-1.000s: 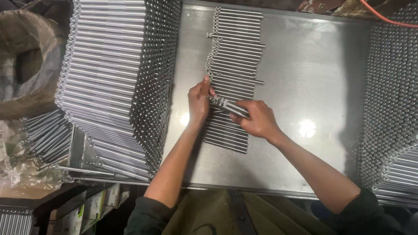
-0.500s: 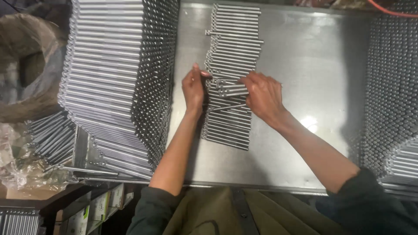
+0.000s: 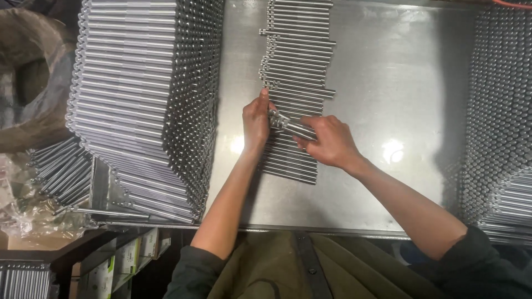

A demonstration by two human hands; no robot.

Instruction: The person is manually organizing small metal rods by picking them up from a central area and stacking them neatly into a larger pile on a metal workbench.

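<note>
Head view: left hand (image 3: 256, 123) and right hand (image 3: 328, 143) both grip a small bundle of thin silver metal rods (image 3: 292, 127), held level above the flat rod row (image 3: 296, 66) on the steel tabletop (image 3: 399, 83), apparently for alignment.

My left hand (image 3: 256, 123) and right hand (image 3: 327, 143) cover part of the row of metal rods (image 3: 296, 61), so I cannot see how many rods they hold. The big stack (image 3: 133, 99) on the left and the stack (image 3: 501, 111) on the right run off the picture's edges.
</note>
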